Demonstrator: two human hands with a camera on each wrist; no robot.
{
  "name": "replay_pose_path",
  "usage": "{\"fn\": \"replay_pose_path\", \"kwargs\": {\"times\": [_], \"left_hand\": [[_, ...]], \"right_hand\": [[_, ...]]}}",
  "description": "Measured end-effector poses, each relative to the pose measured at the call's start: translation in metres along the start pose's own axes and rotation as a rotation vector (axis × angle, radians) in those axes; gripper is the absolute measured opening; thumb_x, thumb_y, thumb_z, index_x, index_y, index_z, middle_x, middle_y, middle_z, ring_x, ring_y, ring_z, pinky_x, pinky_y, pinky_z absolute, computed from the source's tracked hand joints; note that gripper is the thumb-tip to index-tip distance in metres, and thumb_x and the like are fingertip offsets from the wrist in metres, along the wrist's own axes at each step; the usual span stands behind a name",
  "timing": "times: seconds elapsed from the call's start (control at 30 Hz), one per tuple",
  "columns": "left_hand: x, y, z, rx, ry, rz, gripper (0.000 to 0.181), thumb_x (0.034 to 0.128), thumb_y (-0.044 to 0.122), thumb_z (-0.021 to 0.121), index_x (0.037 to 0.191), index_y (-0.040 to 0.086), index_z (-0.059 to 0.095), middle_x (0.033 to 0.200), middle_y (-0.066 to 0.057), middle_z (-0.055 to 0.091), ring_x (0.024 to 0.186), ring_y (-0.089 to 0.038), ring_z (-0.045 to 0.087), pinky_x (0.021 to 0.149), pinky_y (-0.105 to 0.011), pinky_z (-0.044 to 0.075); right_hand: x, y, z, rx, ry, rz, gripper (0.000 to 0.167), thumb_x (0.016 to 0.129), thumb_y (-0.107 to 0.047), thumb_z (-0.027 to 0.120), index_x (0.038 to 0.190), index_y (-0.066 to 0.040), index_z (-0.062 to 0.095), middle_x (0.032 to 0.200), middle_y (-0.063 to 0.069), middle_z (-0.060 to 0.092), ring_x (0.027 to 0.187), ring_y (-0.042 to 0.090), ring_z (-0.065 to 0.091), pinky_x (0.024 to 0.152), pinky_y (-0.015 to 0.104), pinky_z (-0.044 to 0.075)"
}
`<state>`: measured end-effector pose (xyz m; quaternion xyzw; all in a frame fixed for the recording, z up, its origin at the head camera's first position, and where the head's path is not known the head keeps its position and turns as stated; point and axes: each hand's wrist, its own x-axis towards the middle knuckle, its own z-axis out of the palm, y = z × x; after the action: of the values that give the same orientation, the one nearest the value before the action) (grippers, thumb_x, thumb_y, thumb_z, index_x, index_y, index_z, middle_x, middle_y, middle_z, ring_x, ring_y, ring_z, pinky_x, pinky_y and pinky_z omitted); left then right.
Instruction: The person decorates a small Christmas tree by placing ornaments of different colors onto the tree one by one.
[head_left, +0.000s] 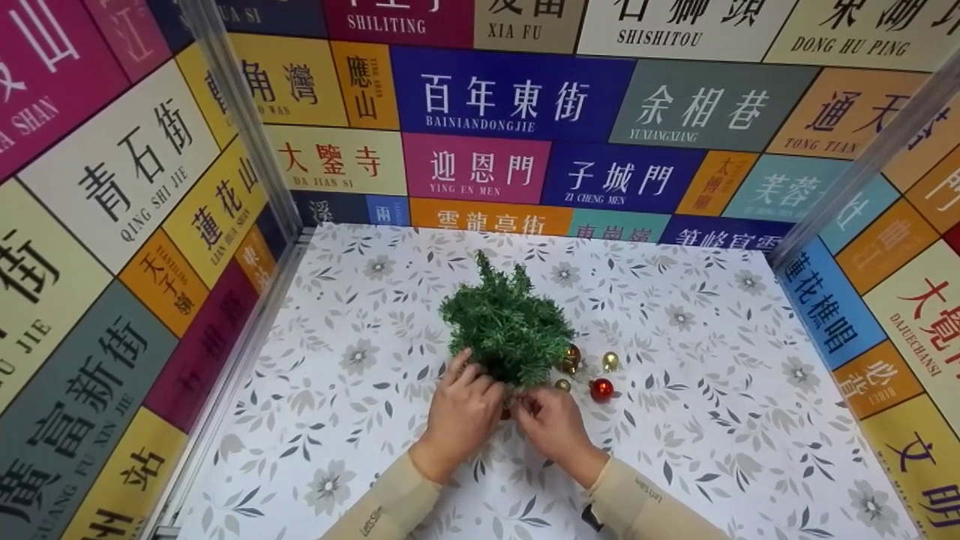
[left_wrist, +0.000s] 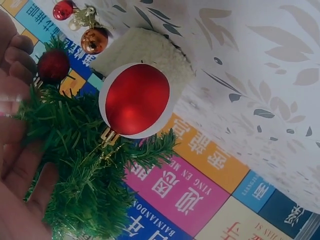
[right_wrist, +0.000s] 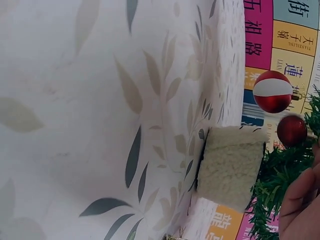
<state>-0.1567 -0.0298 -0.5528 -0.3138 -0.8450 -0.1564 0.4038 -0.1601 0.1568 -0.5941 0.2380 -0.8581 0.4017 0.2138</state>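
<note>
A small green Christmas tree (head_left: 510, 319) with a cream fleece-covered base (right_wrist: 231, 167) stands before me. My left hand (head_left: 466, 405) holds the near branches, its fingers bent among the needles; the thumb tip is hidden. At the tree's near side, my right hand (head_left: 553, 424) pinches by a dark red ball ornament (left_wrist: 53, 66), seemingly at its hanging loop; the fingertips partly hide it. This ball also shows in the right wrist view beside the branches. A red-and-white ball ornament (left_wrist: 137, 100) hangs by a gold cord from a branch.
Right of the tree lie a shiny red ball (head_left: 601, 389), a pale gold ball (head_left: 610, 361) and a bronze ball (head_left: 571, 355). A leaf-patterned cloth (head_left: 360, 300) covers the table. Panels with coloured street-name signs (head_left: 510, 90) enclose its back and sides.
</note>
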Motion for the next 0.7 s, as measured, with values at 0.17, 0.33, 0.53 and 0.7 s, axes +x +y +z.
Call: {"fn": "replay_pose_path", "kwargs": {"times": [0.17, 0.33, 0.53, 0.7], "left_hand": [[-0.0019, 0.0004, -0.0009, 0.0, -0.016, 0.0, 0.013, 0.0834, 0.014, 0.076, 0.074, 0.009, 0.068, 0.076, -0.005, 0.068, 0.084, -0.028, 0.064, 0.111, -0.05, 0.033], [-0.0021, 0.0007, -0.0022, 0.005, -0.031, 0.009, 0.012, 0.0816, 0.018, 0.075, 0.076, 0.009, 0.068, 0.079, -0.006, 0.069, 0.086, -0.029, 0.063, 0.112, -0.05, 0.032], [-0.0042, 0.0004, -0.0021, 0.01, -0.051, -0.001, 0.011, 0.0826, 0.02, 0.071, 0.081, 0.009, 0.07, 0.085, -0.006, 0.068, 0.09, -0.029, 0.063, 0.113, -0.05, 0.03], [-0.0043, -0.0003, -0.0026, 0.002, -0.03, -0.002, 0.011, 0.0818, 0.02, 0.071, 0.088, 0.011, 0.07, 0.098, -0.008, 0.068, 0.098, -0.03, 0.063, 0.111, -0.05, 0.033]], "right_hand": [[-0.0028, 0.0022, -0.002, -0.011, -0.017, -0.045, 0.012, 0.081, -0.007, 0.074, 0.085, -0.018, 0.075, 0.071, -0.013, 0.061, 0.061, 0.004, 0.055, 0.052, 0.023, 0.045], [-0.0045, 0.0042, -0.0032, -0.019, -0.001, -0.085, 0.016, 0.079, -0.004, 0.074, 0.089, -0.016, 0.076, 0.076, -0.009, 0.066, 0.064, 0.007, 0.059, 0.055, 0.025, 0.048], [-0.0052, 0.0047, -0.0061, -0.009, 0.005, -0.072, 0.017, 0.079, -0.004, 0.075, 0.093, -0.014, 0.077, 0.082, -0.006, 0.07, 0.068, 0.008, 0.062, 0.058, 0.023, 0.05], [-0.0047, 0.0064, -0.0075, -0.029, 0.007, -0.072, 0.016, 0.08, -0.005, 0.075, 0.093, -0.015, 0.077, 0.082, -0.008, 0.068, 0.067, 0.005, 0.06, 0.057, 0.021, 0.049]]}}
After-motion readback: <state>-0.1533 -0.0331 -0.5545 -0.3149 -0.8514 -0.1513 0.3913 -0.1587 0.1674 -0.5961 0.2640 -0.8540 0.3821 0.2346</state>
